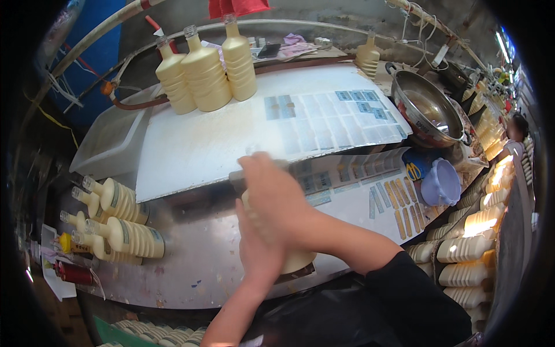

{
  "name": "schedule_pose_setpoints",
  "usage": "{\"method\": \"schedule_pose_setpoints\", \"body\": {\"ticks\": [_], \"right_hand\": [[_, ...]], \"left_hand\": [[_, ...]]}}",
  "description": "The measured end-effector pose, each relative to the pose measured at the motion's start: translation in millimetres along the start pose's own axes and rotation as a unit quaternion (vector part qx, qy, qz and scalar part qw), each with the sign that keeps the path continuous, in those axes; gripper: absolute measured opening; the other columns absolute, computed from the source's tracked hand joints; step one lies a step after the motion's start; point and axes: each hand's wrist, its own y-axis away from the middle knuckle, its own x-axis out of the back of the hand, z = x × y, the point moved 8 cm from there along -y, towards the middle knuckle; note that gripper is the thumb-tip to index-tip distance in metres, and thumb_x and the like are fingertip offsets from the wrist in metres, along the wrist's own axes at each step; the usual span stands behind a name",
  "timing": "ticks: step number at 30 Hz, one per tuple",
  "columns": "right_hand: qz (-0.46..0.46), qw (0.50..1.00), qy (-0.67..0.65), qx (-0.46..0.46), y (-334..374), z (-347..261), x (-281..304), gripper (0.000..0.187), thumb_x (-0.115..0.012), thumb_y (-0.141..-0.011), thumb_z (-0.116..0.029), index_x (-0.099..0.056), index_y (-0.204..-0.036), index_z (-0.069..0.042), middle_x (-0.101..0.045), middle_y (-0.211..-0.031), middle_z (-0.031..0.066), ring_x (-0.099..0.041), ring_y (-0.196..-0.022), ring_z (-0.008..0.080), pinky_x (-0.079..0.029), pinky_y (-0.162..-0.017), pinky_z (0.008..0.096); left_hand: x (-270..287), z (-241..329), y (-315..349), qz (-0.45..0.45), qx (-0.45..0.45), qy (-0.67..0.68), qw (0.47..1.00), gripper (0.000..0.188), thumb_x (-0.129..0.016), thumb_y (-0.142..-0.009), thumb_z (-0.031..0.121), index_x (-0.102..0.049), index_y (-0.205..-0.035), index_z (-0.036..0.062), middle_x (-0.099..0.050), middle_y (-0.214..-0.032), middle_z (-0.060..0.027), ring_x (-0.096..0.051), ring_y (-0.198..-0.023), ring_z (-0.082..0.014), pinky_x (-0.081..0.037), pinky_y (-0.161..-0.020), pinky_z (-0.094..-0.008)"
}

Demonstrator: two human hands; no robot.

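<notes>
A cream ribbed bottle [298, 262] lies low over the near side of the table, its base toward me and most of it hidden by my hands. My left hand [258, 247] is closed along the bottle's left side. Across the top of it reaches my right hand [274, 194], smeared by motion, so its finger grip is unclear. Around those fingers shows a blurred greyish shape [236, 180] that I cannot make out. Just beyond, a sheet of pale blue-green labels [324, 121] rests on a white board [202, 147]. More label strips [378, 199] lie to the right.
Three cream bottles [207, 81] stand on the board; several others [130, 237] lie at the left. A white tray [110, 139] sits far left. At the right are a metal pan [425, 107], a purple basin [441, 184], yellow-handled scissors [413, 171] and racked bottles [465, 248] with a person beyond.
</notes>
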Motion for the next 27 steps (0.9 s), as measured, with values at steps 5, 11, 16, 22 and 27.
{"method": "schedule_pose_setpoints", "body": {"ticks": [5, 11, 16, 22, 27], "right_hand": [[0.001, 0.985, -0.093, -0.146, 21, 73, 11, 0.032, -0.054, -0.096, -0.008, -0.051, -0.129, -0.004, -0.055, -0.125, 0.0205, -0.061, -0.109, 0.0434, -0.05, -0.093, 0.0495], [0.064, 0.977, -0.15, -0.137, 39, 116, 8, 0.035, -0.051, -0.096, -0.01, -0.052, -0.13, -0.002, -0.057, -0.126, 0.0224, -0.058, -0.117, 0.0407, -0.047, -0.102, 0.045], [0.073, 0.966, -0.209, -0.13, 36, 110, 22, 0.035, -0.054, -0.098, -0.006, -0.051, -0.132, 0.0, -0.06, -0.125, 0.0186, -0.061, -0.115, 0.0321, -0.047, -0.101, 0.0378], [0.06, 0.961, -0.231, -0.141, 36, 93, 19, 0.034, -0.051, -0.098, -0.005, -0.051, -0.132, 0.001, -0.06, -0.125, 0.0199, -0.061, -0.115, 0.033, -0.047, -0.101, 0.0393], [-0.038, 0.976, -0.143, -0.16, 13, 53, 4, 0.037, -0.048, -0.1, -0.007, -0.046, -0.136, 0.0, -0.053, -0.134, 0.0262, -0.055, -0.12, 0.0443, -0.045, -0.104, 0.0466]], "left_hand": [[-6, -3, 2, -0.052, -0.036, -0.06, 0.996, 0.09, -0.067, -0.09, 0.039, -0.023, -0.164, 0.0107, -0.046, -0.142, -0.0247, -0.054, -0.124, -0.0434, -0.045, -0.105, -0.0487], [-2, 3, 1, -0.038, -0.047, -0.019, 0.998, 0.094, -0.067, -0.09, 0.038, -0.019, -0.163, 0.0021, -0.045, -0.143, -0.0271, -0.049, -0.13, -0.0418, -0.041, -0.11, -0.0471], [-1, 2, 0, -0.031, -0.035, -0.009, 0.999, 0.098, -0.071, -0.087, 0.033, -0.017, -0.163, 0.0002, -0.044, -0.146, -0.0285, -0.051, -0.131, -0.0429, -0.042, -0.11, -0.0478], [-3, -9, 2, -0.024, 0.021, 0.063, 0.998, 0.104, -0.077, -0.085, 0.027, -0.015, -0.162, -0.0036, -0.042, -0.152, -0.0287, -0.05, -0.136, -0.0373, -0.04, -0.114, -0.0436], [-3, -6, 2, -0.022, 0.025, 0.027, 0.999, 0.108, -0.079, -0.085, 0.036, -0.014, -0.161, -0.0047, -0.039, -0.155, -0.0282, -0.048, -0.138, -0.0378, -0.04, -0.114, -0.0423]]}}
